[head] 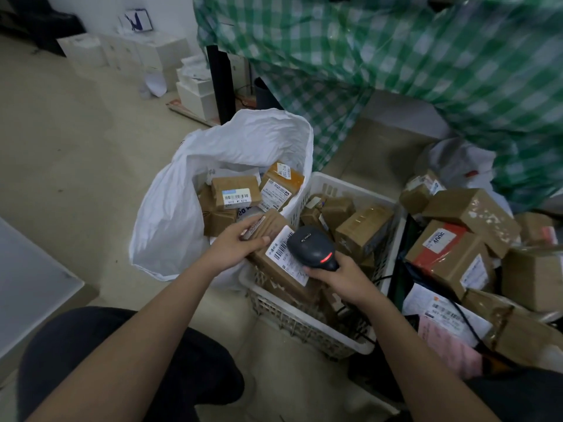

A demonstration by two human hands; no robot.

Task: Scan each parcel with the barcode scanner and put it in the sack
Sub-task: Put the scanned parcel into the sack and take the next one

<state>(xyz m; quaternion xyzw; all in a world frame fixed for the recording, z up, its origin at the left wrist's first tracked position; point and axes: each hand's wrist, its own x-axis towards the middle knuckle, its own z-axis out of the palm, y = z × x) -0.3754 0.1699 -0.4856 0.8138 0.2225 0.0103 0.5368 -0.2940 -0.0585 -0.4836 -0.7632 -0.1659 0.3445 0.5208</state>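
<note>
Beige floor (pixel 76 141) carrying white sack (pixel 170 226), white slatted basket (pixel 304 324) touching it, loose cardboard parcels (pixel 469 214) piled right.

A parcel sorting room is indicated: labelled cardboard parcels (pixel 463 239) are heaped at 3 o'clock, a white basket (pixel 304 324) is filled, white boxes (pixel 128 53) are stacked on the floor at 11 o'clock.

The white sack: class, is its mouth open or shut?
Open. The white sack gapes wide at the top, its rim spread, and several brown parcels with labels show inside.
</note>
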